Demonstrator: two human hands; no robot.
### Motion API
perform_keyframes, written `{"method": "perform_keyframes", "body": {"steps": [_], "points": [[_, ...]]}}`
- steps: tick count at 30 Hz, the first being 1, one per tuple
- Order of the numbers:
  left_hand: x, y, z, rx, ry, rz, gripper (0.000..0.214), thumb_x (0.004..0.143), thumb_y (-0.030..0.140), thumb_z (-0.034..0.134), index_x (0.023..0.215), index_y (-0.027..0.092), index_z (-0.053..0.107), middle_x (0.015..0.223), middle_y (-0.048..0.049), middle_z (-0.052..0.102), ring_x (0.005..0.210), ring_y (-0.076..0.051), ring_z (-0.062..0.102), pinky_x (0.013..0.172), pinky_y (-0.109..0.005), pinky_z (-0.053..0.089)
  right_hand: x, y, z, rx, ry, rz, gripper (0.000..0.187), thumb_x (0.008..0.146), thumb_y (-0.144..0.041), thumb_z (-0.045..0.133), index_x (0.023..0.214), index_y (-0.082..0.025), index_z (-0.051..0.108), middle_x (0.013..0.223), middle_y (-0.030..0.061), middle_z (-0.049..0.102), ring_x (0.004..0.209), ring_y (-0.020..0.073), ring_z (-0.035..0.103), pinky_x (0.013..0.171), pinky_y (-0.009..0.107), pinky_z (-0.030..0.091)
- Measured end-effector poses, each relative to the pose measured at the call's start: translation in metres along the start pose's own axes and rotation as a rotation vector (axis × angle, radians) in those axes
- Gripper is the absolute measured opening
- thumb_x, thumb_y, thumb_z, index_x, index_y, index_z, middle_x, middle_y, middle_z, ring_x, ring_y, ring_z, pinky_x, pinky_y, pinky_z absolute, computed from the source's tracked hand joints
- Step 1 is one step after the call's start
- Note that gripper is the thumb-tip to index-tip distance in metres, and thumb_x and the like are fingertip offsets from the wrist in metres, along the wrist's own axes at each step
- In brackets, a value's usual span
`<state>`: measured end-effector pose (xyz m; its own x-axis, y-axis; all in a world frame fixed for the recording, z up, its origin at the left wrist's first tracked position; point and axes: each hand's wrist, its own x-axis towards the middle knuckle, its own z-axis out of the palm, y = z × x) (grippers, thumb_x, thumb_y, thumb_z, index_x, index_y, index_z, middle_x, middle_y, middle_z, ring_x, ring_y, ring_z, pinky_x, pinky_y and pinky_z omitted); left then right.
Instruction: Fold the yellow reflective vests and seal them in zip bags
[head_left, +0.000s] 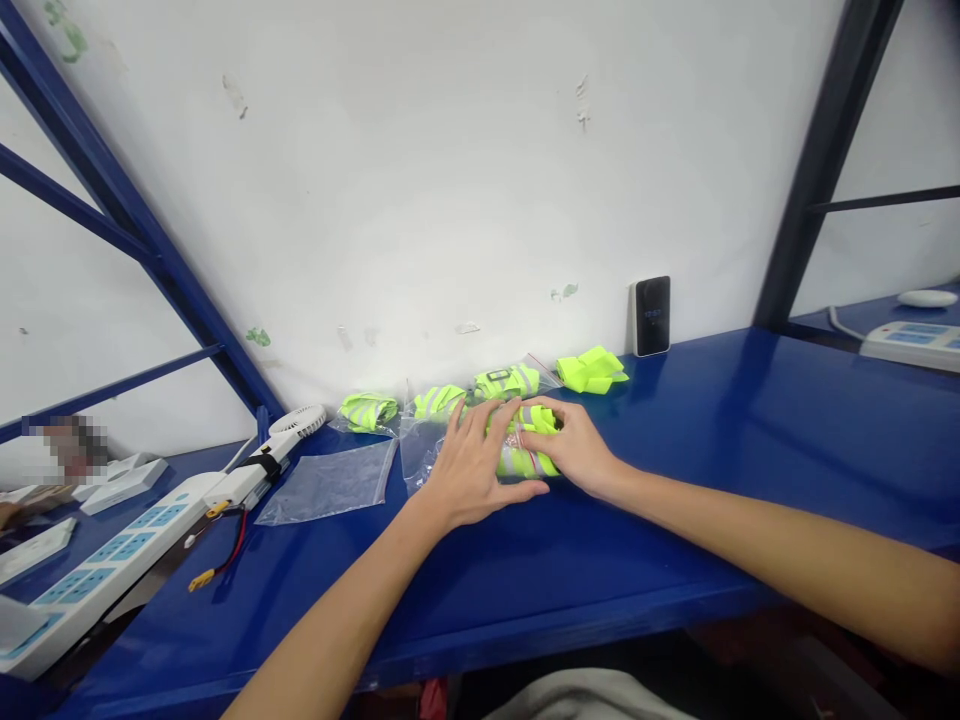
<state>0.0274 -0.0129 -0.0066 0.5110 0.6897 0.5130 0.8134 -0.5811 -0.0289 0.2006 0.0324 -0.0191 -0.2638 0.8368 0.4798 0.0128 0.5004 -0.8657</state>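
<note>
A folded neon-yellow reflective vest (517, 461) with silver bands lies on the blue table, partly hidden under both hands. My right hand (574, 445) curls round its right end, thumb and fingers gripping it. Fingers spread, my left hand (472, 462) rests flat over its left side and the clear plastic bag (420, 450) there. How far the vest sits inside that bag I cannot tell. Behind them are bagged neon bundles (367, 411), another bundle (506, 381) with a dark buckle, and a loose neon bundle (591, 370). An empty zip bag (330, 485) lies flat on the left.
A white power strip (112, 560), a small white fan (298, 420) and a red-black cable with yellow connectors (225, 550) lie at the left. A phone-like device (651, 316) stands against the wall. Blue frame posts (142, 230) rise at the left side.
</note>
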Motion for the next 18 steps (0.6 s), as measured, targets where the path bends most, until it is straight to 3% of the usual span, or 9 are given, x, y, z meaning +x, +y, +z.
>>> {"method": "perform_keyframes", "body": {"steps": [5, 7, 9, 12, 14, 16, 18], "points": [[-0.002, -0.012, -0.028, -0.051, 0.073, 0.071, 0.076, 0.087, 0.042, 0.055, 0.151, 0.020, 0.021, 0.153, -0.0164, 0.030, 0.141, -0.030, 0.032, 0.113, -0.046, 0.031, 0.000, -0.005, -0.007, -0.090, 0.066, -0.062, 0.041, 0.066, -0.032, 0.078, 0.103, -0.016, 0.072, 0.095, 0.0054, 0.073, 0.090, 0.0273, 0.066, 0.082, 0.038, 0.050], [-0.003, -0.019, -0.038, -0.004, 0.102, 0.051, 0.078, 0.084, 0.041, 0.059, 0.150, 0.020, 0.023, 0.151, -0.0155, 0.036, 0.139, -0.031, 0.035, 0.113, -0.047, 0.030, 0.000, -0.009, -0.009, -0.109, 0.034, -0.108, 0.040, 0.067, -0.033, 0.079, 0.103, -0.017, 0.072, 0.101, 0.0065, 0.073, 0.095, 0.0275, 0.066, 0.086, 0.039, 0.050], [-0.004, -0.026, -0.043, 0.029, 0.049, 0.033, 0.075, 0.083, 0.045, 0.061, 0.148, 0.021, 0.030, 0.146, -0.0147, 0.045, 0.134, -0.031, 0.042, 0.111, -0.050, 0.030, -0.002, -0.013, -0.009, -0.119, -0.024, -0.143, 0.037, 0.067, -0.031, 0.080, 0.101, -0.017, 0.071, 0.102, 0.0070, 0.072, 0.096, 0.0264, 0.066, 0.087, 0.038, 0.050], [-0.005, -0.032, -0.043, 0.008, -0.094, 0.009, 0.059, 0.084, 0.051, 0.061, 0.135, 0.024, 0.048, 0.132, -0.0109, 0.059, 0.120, -0.030, 0.055, 0.109, -0.053, 0.030, -0.006, -0.017, -0.007, -0.153, -0.133, -0.235, 0.031, 0.069, -0.025, 0.079, 0.099, -0.019, 0.072, 0.100, 0.0058, 0.070, 0.091, 0.0225, 0.067, 0.082, 0.034, 0.051], [-0.005, -0.032, -0.040, -0.034, -0.119, 0.012, 0.048, 0.083, 0.048, 0.063, 0.124, 0.024, 0.055, 0.126, -0.0087, 0.063, 0.118, -0.028, 0.057, 0.112, -0.054, 0.025, -0.008, -0.018, -0.006, -0.194, -0.180, -0.357, 0.029, 0.071, -0.019, 0.077, 0.100, -0.021, 0.072, 0.102, 0.0059, 0.069, 0.091, 0.0209, 0.066, 0.081, 0.033, 0.052], [-0.005, -0.030, -0.035, -0.106, -0.128, 0.014, 0.046, 0.083, 0.043, 0.065, 0.122, 0.023, 0.055, 0.127, -0.0085, 0.063, 0.120, -0.028, 0.055, 0.113, -0.052, 0.024, -0.011, -0.018, -0.007, -0.226, -0.209, -0.474, 0.029, 0.073, -0.019, 0.075, 0.101, -0.022, 0.071, 0.103, 0.0061, 0.068, 0.091, 0.0202, 0.066, 0.080, 0.032, 0.053], [-0.007, -0.028, -0.027, -0.204, -0.125, -0.017, 0.049, 0.082, 0.037, 0.065, 0.126, 0.021, 0.052, 0.128, -0.0100, 0.062, 0.119, -0.028, 0.056, 0.109, -0.048, 0.032, -0.012, -0.017, -0.008, -0.235, -0.213, -0.532, 0.030, 0.075, -0.021, 0.075, 0.104, -0.023, 0.068, 0.102, 0.0054, 0.069, 0.090, 0.0197, 0.067, 0.079, 0.031, 0.053]]}}
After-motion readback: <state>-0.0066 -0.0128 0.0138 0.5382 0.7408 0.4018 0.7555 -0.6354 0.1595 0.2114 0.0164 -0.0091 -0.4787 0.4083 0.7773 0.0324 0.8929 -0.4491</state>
